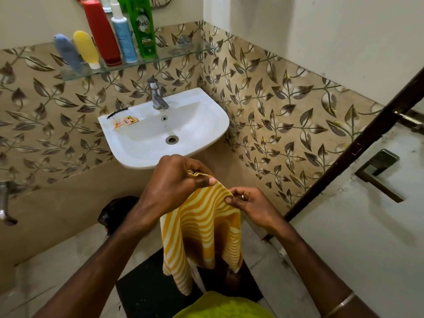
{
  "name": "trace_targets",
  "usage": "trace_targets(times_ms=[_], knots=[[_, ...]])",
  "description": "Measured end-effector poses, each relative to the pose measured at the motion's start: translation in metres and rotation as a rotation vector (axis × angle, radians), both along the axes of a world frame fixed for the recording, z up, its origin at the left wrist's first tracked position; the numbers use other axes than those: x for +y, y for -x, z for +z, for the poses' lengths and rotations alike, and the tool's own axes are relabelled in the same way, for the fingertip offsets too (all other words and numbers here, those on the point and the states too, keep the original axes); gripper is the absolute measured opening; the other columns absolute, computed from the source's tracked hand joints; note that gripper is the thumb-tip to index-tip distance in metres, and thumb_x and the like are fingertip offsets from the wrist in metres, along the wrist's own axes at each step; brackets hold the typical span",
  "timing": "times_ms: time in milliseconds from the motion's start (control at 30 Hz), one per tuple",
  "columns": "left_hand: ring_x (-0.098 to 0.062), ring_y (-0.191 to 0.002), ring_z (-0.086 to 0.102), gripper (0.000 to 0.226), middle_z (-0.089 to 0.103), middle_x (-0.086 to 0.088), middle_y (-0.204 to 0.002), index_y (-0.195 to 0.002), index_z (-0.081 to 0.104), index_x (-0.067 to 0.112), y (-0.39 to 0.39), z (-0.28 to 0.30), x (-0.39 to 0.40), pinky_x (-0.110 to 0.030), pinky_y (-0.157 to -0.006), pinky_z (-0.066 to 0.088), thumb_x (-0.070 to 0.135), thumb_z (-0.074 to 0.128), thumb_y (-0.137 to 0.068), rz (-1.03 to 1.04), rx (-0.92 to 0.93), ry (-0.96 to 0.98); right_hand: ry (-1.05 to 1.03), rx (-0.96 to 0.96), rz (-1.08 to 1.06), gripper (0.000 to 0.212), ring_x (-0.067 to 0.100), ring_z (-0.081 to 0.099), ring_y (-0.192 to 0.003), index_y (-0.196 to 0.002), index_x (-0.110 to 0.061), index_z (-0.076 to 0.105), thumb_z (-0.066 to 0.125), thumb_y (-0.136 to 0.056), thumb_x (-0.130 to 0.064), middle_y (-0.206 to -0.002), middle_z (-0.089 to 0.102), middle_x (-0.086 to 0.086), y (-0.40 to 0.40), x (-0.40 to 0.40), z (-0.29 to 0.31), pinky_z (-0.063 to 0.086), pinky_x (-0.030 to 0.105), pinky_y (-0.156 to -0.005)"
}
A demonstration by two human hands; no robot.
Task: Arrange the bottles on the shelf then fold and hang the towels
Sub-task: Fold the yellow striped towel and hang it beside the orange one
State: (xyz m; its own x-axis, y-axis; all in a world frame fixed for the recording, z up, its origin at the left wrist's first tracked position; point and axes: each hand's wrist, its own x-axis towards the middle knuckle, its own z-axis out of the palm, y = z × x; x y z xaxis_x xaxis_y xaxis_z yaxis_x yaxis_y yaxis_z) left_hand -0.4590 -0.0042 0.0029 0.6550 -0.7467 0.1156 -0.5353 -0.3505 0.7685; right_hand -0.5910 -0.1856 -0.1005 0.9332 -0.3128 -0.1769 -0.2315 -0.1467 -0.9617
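Yellow-and-white striped towel point(202, 228), soft and rumpled, hanging in folds below the fingers, held up in front of the white sink point(160, 129). Top edge pinched by the left hand point(176, 182) with fingers curled round one corner, and by the right hand point(247, 203) just beside it, thumb and forefinger nipping the other. Well beyond the fingers, five bottles on the glass shelf point(183, 52): blue tube point(67, 52), yellow tube point(86, 48), red bottle point(101, 31), blue spray bottle point(124, 35), green bottle point(142, 26).

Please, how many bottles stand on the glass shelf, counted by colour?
Blue-grey bottle: 1
Yellow bottle: 1
Red bottle: 1
White and blue bottle: 1
Green bottle: 1
Total: 5
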Motion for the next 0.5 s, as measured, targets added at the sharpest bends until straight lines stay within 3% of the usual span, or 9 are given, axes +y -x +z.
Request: trace_targets(times_ms=[100, 233, 333, 400, 500], knots=[[-0.005, -0.081, 0.069, 0.007, 0.075, 0.010, -0.080, -0.084, 0.081, 0.028, -0.006, -0.001, 0.006, -0.036, -0.074, 0.057, 0.027, 0.083, -0.078, 0.085, -0.030, -0.005, -0.023, -0.012, -0.026, 0.014, 0.024, 0.074, -0.098, -0.102, -0.004, 0.075, 0.069, -0.092, -0.012, -0.103, 0.076, 0.015, 0.000, -0.002, 0.005, 0.058, 0.040, -0.089], [-0.021, -0.095, 0.066, 0.019, 0.072, 0.004, -0.101, -0.104, 0.075, 0.025, -0.010, -0.005, 0.009, -0.034, -0.071, 0.049, 0.015, 0.070, -0.089, 0.137, -0.280, -0.163, 0.082, -0.036, -0.017, 0.010, 0.019, 0.076, -0.091, -0.097, -0.011, 0.078, 0.071, -0.091, -0.016, -0.095, 0.079, 0.006, -0.001, 0.003, 0.020, 0.062, 0.035, -0.084], [-0.019, -0.102, 0.066, 0.052, 0.072, 0.004, -0.116, -0.135, 0.059, 0.036, -0.005, -0.009, 0.005, -0.032, -0.073, 0.049, 0.006, 0.062, -0.092, -0.022, -0.314, -0.267, 0.159, -0.056, 0.024, 0.008, 0.016, 0.076, -0.083, -0.092, -0.013, 0.079, 0.072, -0.091, -0.019, -0.089, 0.079, 0.003, -0.003, 0.013, 0.032, 0.062, 0.033, -0.075], [-0.011, -0.104, 0.065, 0.056, 0.072, 0.009, -0.117, -0.143, 0.048, 0.042, -0.002, -0.011, 0.002, -0.035, -0.081, 0.052, 0.015, 0.061, -0.096, -0.167, -0.219, -0.266, 0.245, -0.072, 0.053, 0.011, 0.026, 0.073, -0.080, -0.087, -0.014, 0.078, 0.073, -0.090, -0.023, -0.084, 0.076, 0.008, -0.006, 0.018, 0.039, 0.059, 0.045, -0.073], [-0.001, -0.099, 0.062, 0.052, 0.070, 0.014, -0.115, -0.146, 0.046, 0.038, 0.002, -0.013, -0.002, -0.031, -0.082, 0.051, 0.021, 0.059, -0.098, -0.319, -0.170, -0.310, 0.283, -0.100, 0.071, 0.010, 0.023, 0.071, -0.079, -0.088, -0.015, 0.078, 0.075, -0.089, -0.025, -0.081, 0.075, 0.005, -0.009, 0.021, 0.047, 0.055, 0.039, -0.070]])
